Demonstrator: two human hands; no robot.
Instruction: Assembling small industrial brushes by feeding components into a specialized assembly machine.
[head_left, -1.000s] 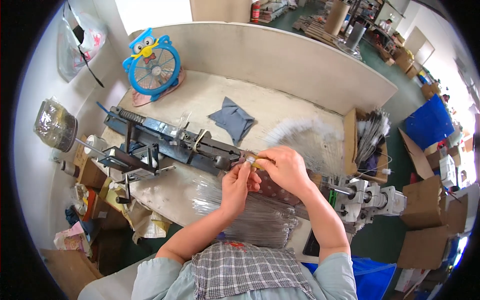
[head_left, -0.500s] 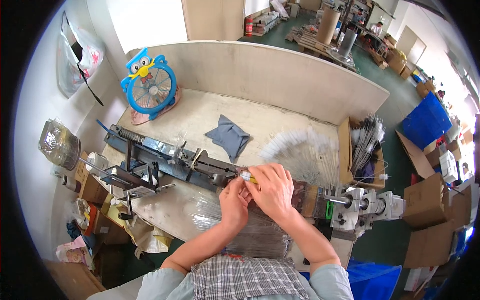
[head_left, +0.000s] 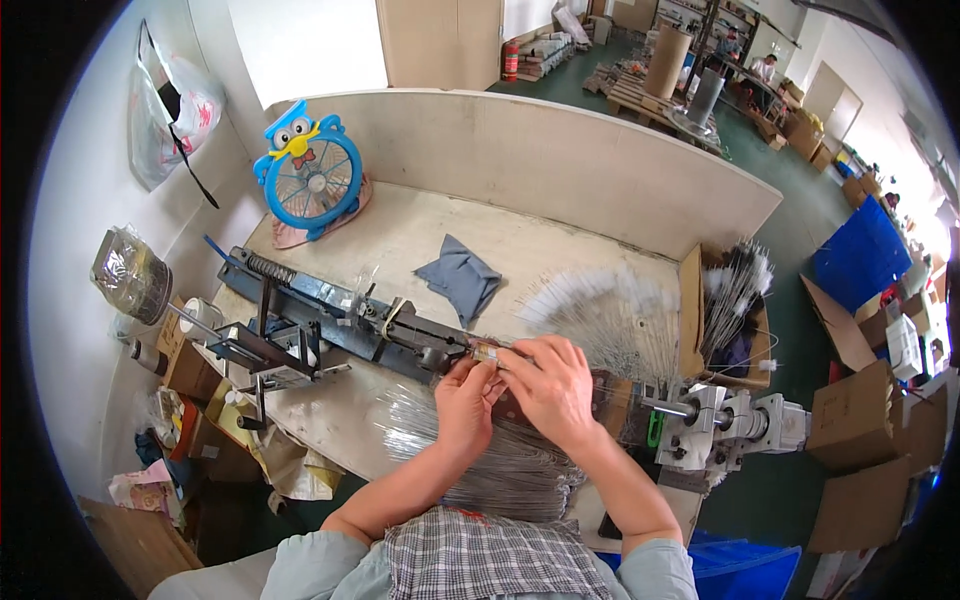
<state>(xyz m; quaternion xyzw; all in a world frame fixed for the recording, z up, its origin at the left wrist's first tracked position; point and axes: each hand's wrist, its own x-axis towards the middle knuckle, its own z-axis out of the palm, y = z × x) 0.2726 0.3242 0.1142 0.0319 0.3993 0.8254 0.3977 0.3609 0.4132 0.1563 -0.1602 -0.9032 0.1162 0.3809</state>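
Note:
My left hand (head_left: 464, 404) is closed in a pinch at the end of a dark metal clamp (head_left: 436, 357) on the long bench machine (head_left: 350, 318). What its fingertips grip, if anything, is hidden. Right beside it, my right hand (head_left: 550, 388) has its fingers closed around a small whitish and yellow piece (head_left: 486, 352), which lies against the clamp's end. Below both hands spreads a thick bundle of thin metal wires (head_left: 510, 470). Many fine wires with white bristly ends (head_left: 600, 302) fan out on the table beyond my right hand.
A grey cloth (head_left: 462, 277) lies mid-table, with a blue character-shaped fan (head_left: 312, 180) behind it. A motor-like metal unit (head_left: 735, 425) with a shaft stands at the right. Behind it is a cardboard box (head_left: 692, 310) of wire brushes. A crank frame (head_left: 265, 355) juts out left.
The view has shifted slightly. My right fingers now cover more of the whitish and yellow piece, whose yellow part shows less. Both hands stay at the clamp's end.

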